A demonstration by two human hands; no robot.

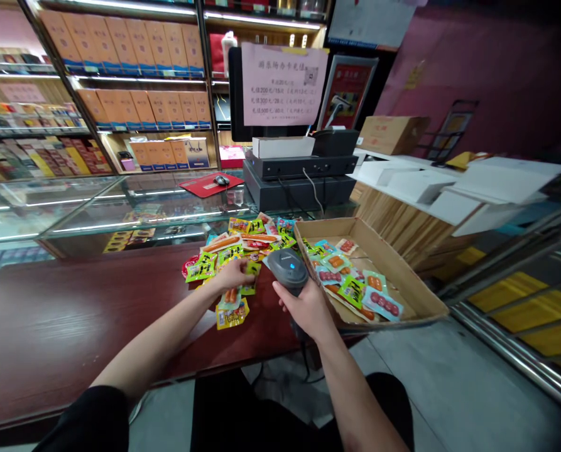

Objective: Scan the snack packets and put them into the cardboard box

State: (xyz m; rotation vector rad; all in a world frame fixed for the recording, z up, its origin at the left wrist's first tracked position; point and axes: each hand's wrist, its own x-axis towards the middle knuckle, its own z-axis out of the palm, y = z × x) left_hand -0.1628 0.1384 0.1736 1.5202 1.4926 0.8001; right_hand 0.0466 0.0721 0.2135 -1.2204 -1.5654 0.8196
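Observation:
A dark handheld scanner (287, 267) with a lit blue spot is held in my right hand (308, 307), fingers wrapped round its handle. Just left of it, my left hand (235, 275) has its fingers bent around the edge of a green snack packet (250, 279). A pile of colourful snack packets (230, 253) lies around and behind my left hand on the dark red table. Nearer to me are a yellow packet (232, 315) and a clear packet of small sausages. On the right, a cardboard tray (397, 270) holds several more packets, among them a purple sausage packet (384, 304).
The dark red table (73, 314) extends left. Behind it are a glass counter, a red mouse pad (210, 184) and a black cash drawer (299, 188). A monitor bears a pink paper sign (283, 85). White boxes (397, 179) stand at the right. A cable hangs below the scanner.

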